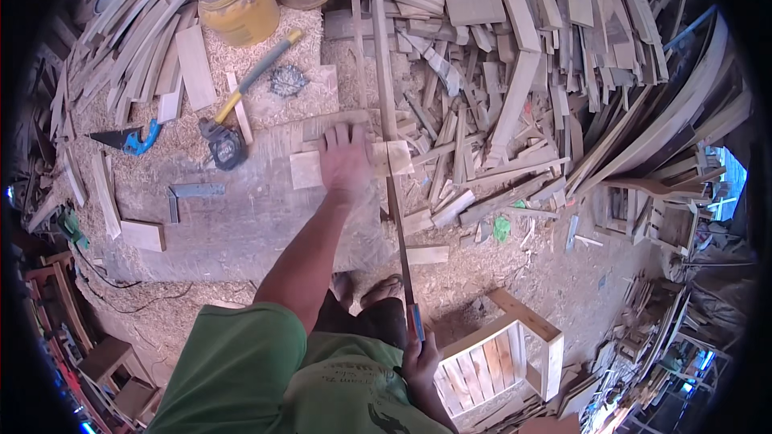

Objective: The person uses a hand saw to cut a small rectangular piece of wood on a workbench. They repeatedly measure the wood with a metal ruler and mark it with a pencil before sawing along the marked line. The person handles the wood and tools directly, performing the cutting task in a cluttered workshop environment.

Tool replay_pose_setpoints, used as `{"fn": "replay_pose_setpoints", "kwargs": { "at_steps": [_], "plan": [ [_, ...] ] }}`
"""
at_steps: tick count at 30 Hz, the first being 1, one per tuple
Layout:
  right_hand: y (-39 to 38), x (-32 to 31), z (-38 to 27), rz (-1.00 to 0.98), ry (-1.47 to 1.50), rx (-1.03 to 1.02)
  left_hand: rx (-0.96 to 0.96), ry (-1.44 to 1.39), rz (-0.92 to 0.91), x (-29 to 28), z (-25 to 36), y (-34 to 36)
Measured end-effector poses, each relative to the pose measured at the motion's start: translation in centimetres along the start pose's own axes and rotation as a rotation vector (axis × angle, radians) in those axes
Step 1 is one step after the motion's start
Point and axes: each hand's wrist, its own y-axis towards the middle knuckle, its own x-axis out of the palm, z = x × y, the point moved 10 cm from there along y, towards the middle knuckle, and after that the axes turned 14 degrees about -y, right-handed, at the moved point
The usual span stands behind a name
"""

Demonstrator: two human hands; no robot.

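Observation:
My left hand [344, 157] lies palm down on a short pale board [310, 173], its fingers resting over the board's far side on the worn plywood bench [241, 233]. My right hand [420, 362] grips the red and blue handle of a long saw [398, 229]; its blade crosses the board just right of my left hand. A hammer [257, 72] with a yellow and grey handle and a tape measure [227, 145] lie left of the board. A small square [197, 190] and a blue-handled saw [129, 137] lie further left.
Yellow buckets [237, 16] stand at the back. Loose offcuts [474, 104] pile right of the board, curved planks [651, 137] beyond. A slatted wooden piece [482, 374] stands low on my right. A dark cable [137, 289] runs at the lower left.

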Motion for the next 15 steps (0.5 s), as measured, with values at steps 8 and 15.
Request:
{"fn": "replay_pose_setpoints", "kwargs": {
  "at_steps": [8,15],
  "plan": [
    [21.1,6.4,-9.4,0.074,-0.059,-0.099,0.010,-0.064,-0.061,0.3,-0.2,-0.6],
    [20.8,6.8,-8.7,0.115,-0.058,-0.063,0.330,-0.241,-0.328,-0.1,-0.7,-2.0]
  ]
}}
